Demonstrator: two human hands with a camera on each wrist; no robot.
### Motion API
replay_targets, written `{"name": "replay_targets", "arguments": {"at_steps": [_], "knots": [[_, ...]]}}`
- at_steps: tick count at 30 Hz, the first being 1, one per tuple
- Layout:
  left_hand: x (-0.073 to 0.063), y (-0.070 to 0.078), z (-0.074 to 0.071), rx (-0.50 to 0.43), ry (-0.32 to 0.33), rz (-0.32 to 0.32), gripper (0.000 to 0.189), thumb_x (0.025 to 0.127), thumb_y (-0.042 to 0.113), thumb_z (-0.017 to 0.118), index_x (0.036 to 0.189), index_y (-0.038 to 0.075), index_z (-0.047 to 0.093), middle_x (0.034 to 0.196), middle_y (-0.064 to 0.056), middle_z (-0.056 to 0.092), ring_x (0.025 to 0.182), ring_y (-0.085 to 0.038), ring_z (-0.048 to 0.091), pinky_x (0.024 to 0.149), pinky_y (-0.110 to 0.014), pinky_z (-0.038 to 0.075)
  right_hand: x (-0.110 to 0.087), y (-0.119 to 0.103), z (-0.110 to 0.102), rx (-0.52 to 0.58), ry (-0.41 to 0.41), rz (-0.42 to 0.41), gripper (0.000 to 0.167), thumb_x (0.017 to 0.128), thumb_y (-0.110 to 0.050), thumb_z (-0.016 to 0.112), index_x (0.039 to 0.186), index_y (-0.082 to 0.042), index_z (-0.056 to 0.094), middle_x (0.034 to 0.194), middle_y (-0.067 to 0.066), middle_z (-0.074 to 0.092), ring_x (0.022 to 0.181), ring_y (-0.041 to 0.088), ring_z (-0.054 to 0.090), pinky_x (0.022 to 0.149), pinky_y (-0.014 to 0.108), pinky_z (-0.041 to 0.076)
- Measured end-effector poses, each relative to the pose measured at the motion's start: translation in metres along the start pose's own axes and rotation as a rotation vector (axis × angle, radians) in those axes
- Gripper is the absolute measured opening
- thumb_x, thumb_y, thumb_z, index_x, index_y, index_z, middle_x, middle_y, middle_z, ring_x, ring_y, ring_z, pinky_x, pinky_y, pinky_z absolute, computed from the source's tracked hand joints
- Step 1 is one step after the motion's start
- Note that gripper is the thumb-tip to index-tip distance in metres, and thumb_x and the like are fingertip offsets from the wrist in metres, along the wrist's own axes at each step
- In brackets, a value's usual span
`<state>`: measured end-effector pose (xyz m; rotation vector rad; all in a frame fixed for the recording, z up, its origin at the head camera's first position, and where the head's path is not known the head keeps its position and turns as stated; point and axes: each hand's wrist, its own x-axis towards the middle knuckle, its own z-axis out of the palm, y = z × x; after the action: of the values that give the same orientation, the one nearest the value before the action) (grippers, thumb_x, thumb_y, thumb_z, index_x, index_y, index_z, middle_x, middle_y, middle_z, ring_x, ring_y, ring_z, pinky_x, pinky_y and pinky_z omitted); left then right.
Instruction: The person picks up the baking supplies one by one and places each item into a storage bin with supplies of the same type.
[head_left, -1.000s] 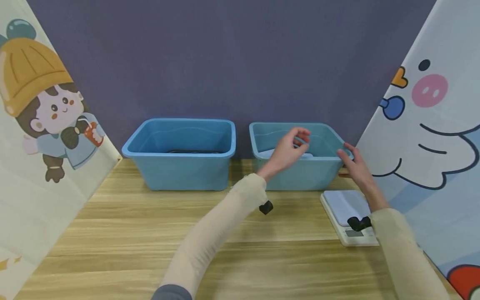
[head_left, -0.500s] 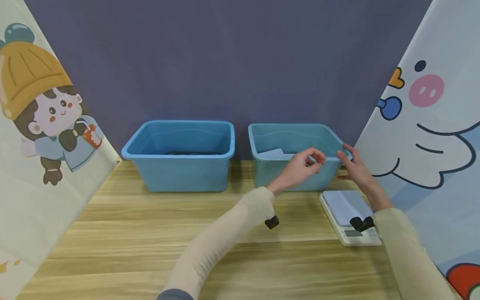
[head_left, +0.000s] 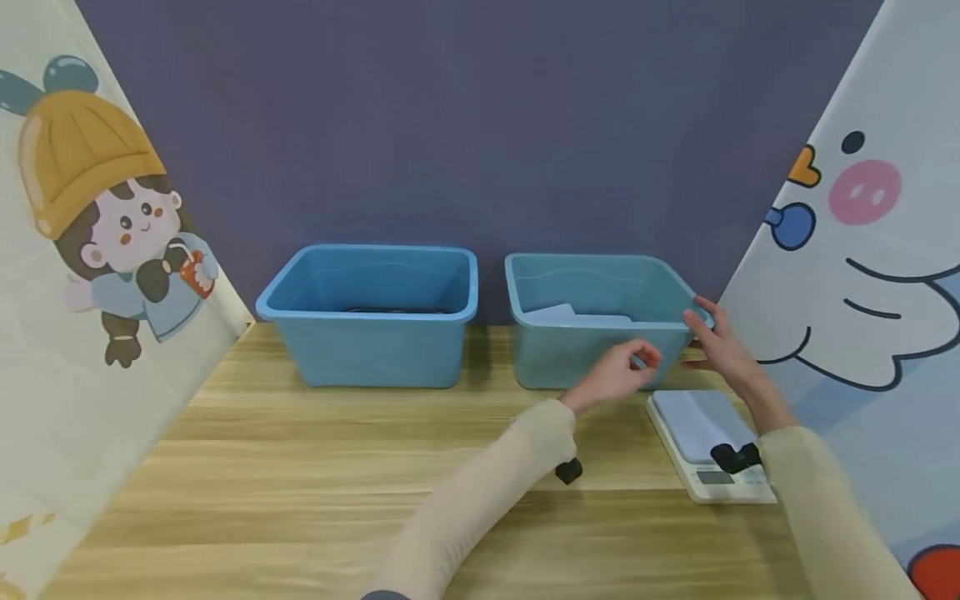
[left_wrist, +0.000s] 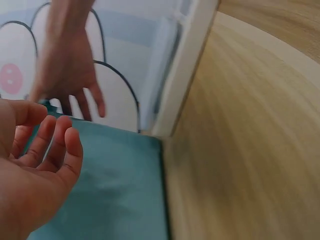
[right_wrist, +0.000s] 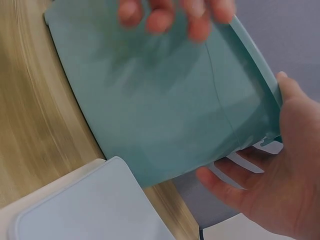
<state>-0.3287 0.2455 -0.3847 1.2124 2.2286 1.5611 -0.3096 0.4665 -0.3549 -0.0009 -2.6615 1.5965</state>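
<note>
A teal plastic bin (head_left: 592, 354) stands at the right of the table. My right hand (head_left: 723, 350) grips its right end, thumb on the rim and fingers beneath it, as the right wrist view of that hand (right_wrist: 300, 160) shows. In front of the bin's front wall hovers my left hand (head_left: 618, 371), fingers loosely curled and nothing visible between them; the left wrist view shows this hand (left_wrist: 35, 175) palm up. Pale flat pieces (head_left: 551, 314) lie inside the teal bin, mostly hidden by its front wall.
A bluer bin (head_left: 367, 350) stands to the left with something dark (head_left: 393, 311) low inside. Below the right hand lies a white kitchen scale (head_left: 701, 425) with a small display. A dark backdrop (head_left: 480, 125) rises behind, and printed panels flank the wooden table (head_left: 300, 467).
My left hand has moved from over the teal bin's opening down and rightward to in front of its wall. The right hand stays at the rim. The view has shifted slightly.
</note>
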Motion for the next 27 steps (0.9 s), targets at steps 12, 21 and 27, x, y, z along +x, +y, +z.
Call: {"name": "replay_targets", "arguments": {"at_steps": [12,21,27], "knots": [[0.009,-0.022,0.029,0.033,0.058,-0.112,0.02,0.096,0.008,0.063,0.115,0.008,0.066,0.11,-0.003,0.068,0.095,-0.006,0.059,0.081,-0.014,0.045,-0.005,0.001,-0.008,0.025,0.025,-0.01,0.076,0.105,-0.05,0.028,0.157,-0.017,-0.018,0.156,0.038,-0.002,0.134,0.058,0.029,0.082,0.045,0.056],[0.008,-0.024,0.038,0.128,-0.075,-0.12,0.034,0.097,0.017,0.063,0.13,0.009,0.06,0.129,-0.004,0.063,0.117,-0.013,0.06,0.091,-0.015,0.045,-0.002,-0.002,-0.006,0.024,0.043,-0.012,0.076,0.105,-0.05,0.03,0.158,-0.016,-0.014,0.157,0.036,-0.001,0.133,0.055,0.031,0.078,0.04,0.056],[0.005,-0.033,0.047,0.176,-0.074,-0.129,0.039,0.096,0.017,0.064,0.134,0.007,0.058,0.133,-0.003,0.061,0.118,-0.012,0.059,0.093,-0.014,0.044,0.0,0.001,-0.001,0.028,0.042,-0.003,0.078,0.105,-0.051,0.031,0.158,-0.018,-0.014,0.159,0.034,-0.005,0.137,0.055,0.025,0.081,0.046,0.056]]}}
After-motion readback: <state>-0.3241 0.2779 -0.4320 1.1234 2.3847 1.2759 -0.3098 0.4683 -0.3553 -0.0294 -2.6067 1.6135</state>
